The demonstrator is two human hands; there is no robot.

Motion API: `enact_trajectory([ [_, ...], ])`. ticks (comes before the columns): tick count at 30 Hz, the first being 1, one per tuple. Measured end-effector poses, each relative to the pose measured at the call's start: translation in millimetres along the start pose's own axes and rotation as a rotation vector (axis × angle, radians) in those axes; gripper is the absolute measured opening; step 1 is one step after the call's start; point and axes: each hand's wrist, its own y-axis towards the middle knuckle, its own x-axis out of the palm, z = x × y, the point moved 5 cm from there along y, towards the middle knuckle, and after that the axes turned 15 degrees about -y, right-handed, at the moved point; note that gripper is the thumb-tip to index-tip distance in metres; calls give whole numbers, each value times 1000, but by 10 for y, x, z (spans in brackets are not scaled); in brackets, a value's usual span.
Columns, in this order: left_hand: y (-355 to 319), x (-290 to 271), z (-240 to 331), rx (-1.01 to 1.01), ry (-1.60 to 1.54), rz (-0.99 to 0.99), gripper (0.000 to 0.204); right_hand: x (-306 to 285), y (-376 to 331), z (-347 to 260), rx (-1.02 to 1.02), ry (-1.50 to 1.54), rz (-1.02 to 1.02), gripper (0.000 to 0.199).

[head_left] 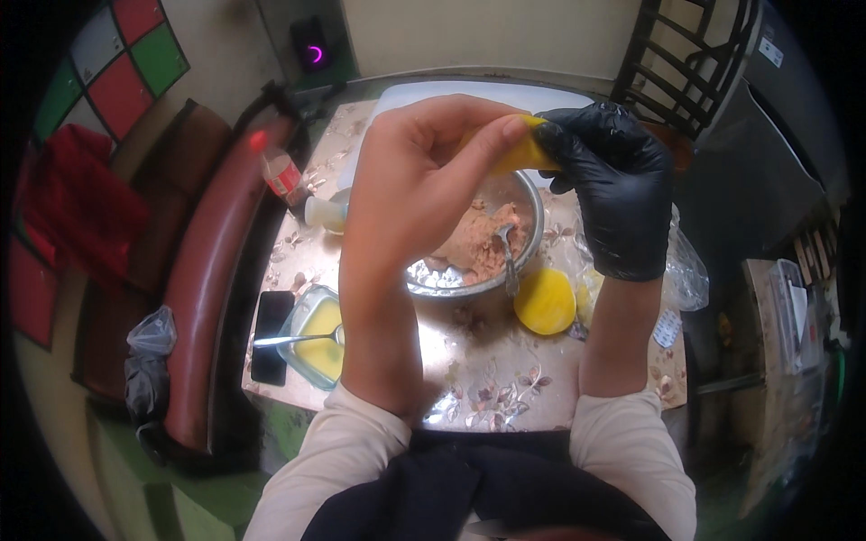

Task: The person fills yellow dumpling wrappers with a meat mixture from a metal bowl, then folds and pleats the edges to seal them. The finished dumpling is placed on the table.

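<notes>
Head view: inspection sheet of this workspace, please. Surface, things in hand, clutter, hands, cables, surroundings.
Surface: table with shiny floral cover.
Things in hand: yellow piece held over metal bowl of brownish mix with spoon.
Clutter: glass dish of yellow liquid with a spoon, dark phone, yellow disc, two bottles, clear plastic bag.
Hands: bare left hand and black-gloved right hand both pinch the yellow piece.
Cables: nothing seen.
Surroundings: red-brown bench at left, dark chair behind.

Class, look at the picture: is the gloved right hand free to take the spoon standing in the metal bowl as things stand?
Probably not at once. The right hand and left hand both pinch a yellow piece above the metal bowl. The spoon lies uncovered just below, so only the full grip hinders it.
</notes>
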Motion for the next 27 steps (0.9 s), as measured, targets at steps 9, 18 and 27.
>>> enact_trajectory([
  [9, 16, -29, -24, 9, -97, -8, 20, 5, 62, 102, 224, 183, -211, 21],
  [18, 6, -56, 17, -75, -105, 88, 27, -50, 101, 102, 151, 156, -18, 22],
  [27, -5, -167, 63, -47, -47, 129, 25, -76, 88, 90, 281, 227, -209, 20],
])
